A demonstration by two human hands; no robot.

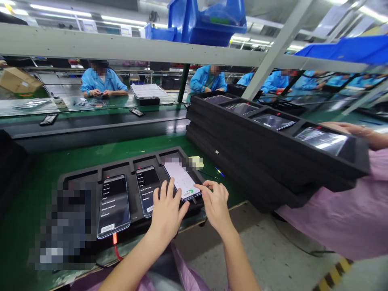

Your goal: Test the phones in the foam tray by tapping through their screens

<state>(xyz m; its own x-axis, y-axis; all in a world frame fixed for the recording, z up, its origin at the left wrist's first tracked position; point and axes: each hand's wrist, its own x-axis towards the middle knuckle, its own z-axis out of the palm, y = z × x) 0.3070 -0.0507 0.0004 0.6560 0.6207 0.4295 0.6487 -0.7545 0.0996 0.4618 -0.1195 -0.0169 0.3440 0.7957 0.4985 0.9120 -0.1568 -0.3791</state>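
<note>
A black foam tray (pixel 91 173) lies on the green bench in front of me with several phones in its slots. My left hand (pixel 166 212) lies flat with its fingers spread over the near end of the middle phone (pixel 147 190), which shows a dark menu. My right hand (pixel 216 204) rests by the lower right corner of the white-screened phone (pixel 182 178), fingers curled, fingertip touching its edge. A third phone (pixel 113 204) with a dark menu sits further left, a red cable (pixel 115 242) plugged into its bottom.
A tall stack of black foam trays (pixel 260 161) holding phones stands to the right. A person in a pink sleeve (pixel 342 218) reaches to it. A conveyor belt (pixel 91 125) runs beyond. Workers in blue sit across. Blue bins (pixel 209 20) sit on the overhead shelf.
</note>
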